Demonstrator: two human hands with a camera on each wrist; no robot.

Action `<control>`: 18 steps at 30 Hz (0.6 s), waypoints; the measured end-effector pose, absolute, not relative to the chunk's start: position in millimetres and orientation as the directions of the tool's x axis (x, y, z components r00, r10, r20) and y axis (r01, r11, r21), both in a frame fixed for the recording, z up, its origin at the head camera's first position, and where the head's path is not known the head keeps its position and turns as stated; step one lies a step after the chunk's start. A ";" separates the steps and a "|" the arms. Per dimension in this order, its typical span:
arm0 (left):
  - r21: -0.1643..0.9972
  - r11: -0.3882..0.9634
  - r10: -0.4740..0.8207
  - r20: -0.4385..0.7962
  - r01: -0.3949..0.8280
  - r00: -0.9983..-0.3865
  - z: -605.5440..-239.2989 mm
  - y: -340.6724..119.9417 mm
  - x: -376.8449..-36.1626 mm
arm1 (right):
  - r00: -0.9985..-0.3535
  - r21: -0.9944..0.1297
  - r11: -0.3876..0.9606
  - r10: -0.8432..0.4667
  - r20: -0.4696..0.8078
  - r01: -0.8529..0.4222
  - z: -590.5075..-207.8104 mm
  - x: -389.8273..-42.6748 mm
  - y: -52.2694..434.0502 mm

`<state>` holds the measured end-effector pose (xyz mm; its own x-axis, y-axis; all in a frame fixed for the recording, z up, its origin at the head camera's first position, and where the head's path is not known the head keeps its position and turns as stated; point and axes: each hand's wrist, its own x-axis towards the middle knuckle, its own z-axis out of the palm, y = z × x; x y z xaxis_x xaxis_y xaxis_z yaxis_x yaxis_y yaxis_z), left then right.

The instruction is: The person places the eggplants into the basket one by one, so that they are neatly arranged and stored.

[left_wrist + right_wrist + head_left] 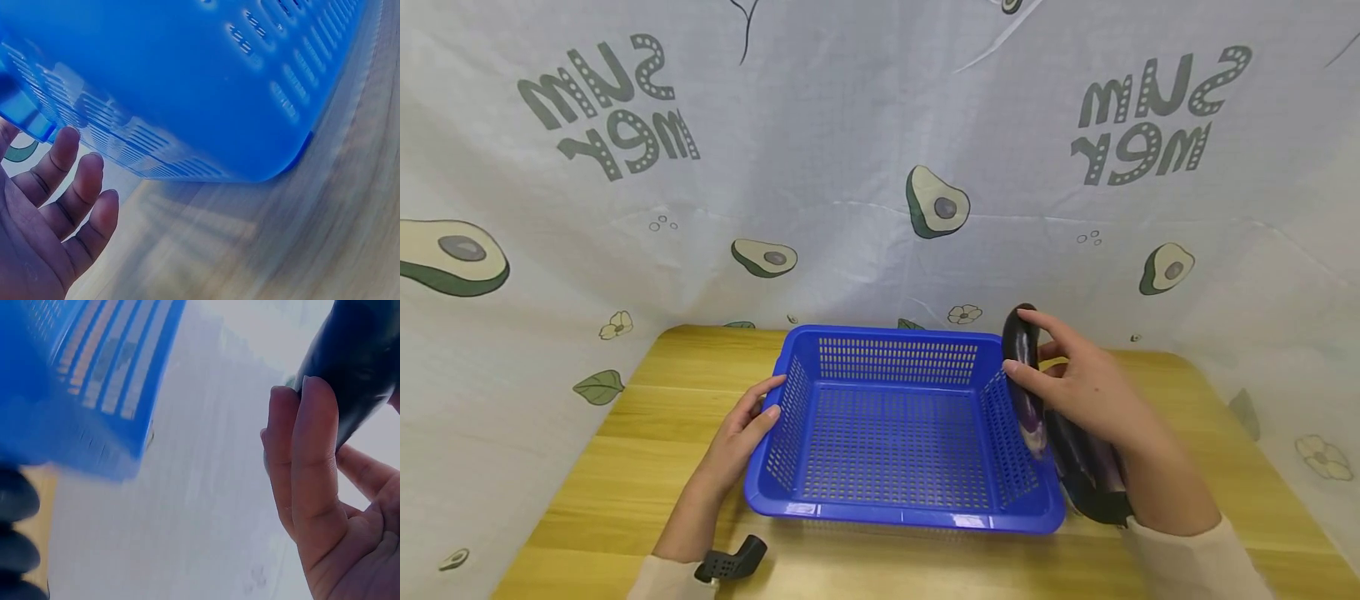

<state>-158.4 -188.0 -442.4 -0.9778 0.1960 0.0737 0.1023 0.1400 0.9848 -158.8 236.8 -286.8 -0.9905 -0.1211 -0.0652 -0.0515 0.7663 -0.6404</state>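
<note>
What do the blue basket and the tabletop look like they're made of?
Blue basket: seemingly moulded plastic, glossy; the rim shows highlights and the walls have regular slots. Tabletop: wood or wood-look laminate, smooth, with pale plank-like grain; which one cannot be told.

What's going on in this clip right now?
A person sits at a wooden table with an empty blue perforated basket in front of them. The right hand grips a dark purple eggplant, lifted beside the basket's right wall. More eggplants lie on the table under that arm. The left hand rests against the basket's left rim, fingers relaxed. A cloth printed with avocados hangs behind.
</note>
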 end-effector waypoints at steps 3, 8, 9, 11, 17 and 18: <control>0.984 0.146 0.194 0.074 0.103 -0.978 -443.1 -188.2 -158.1 | -0.985 -0.660 0.750 -0.147 -0.090 -0.052 -285.9 -164.9 220.1; 0.983 0.144 0.190 0.081 0.110 -0.979 -444.3 -188.6 -157.7 | -0.973 -0.691 0.716 -0.213 -0.083 -0.098 -292.3 -177.5 190.0; 0.983 0.143 0.190 0.084 0.113 -0.978 -444.8 -188.8 -157.5 | -0.971 -0.698 0.708 -0.225 -0.085 -0.103 -294.2 -179.9 183.5; 0.983 0.138 0.193 0.091 0.119 -0.977 -445.5 -189.2 -157.2 | -0.965 -0.709 0.699 -0.241 -0.105 -0.097 -297.6 -184.5 170.3; 0.984 0.126 0.199 0.102 0.129 -0.975 -445.1 -188.8 -157.3 | -0.937 -0.753 0.655 -0.301 -0.177 -0.068 -311.1 -195.9 132.6; 0.984 0.127 0.198 0.100 0.127 -0.975 -444.8 -188.5 -157.3 | -0.931 -0.757 0.650 -0.314 -0.188 -0.067 -313.7 -197.5 126.6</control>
<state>-157.3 -188.5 -444.8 -0.9751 0.1977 0.1005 0.1271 0.1271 0.9837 -197.5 126.6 -313.7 -0.9308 -0.3137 -0.1876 -0.0666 0.6501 -0.7569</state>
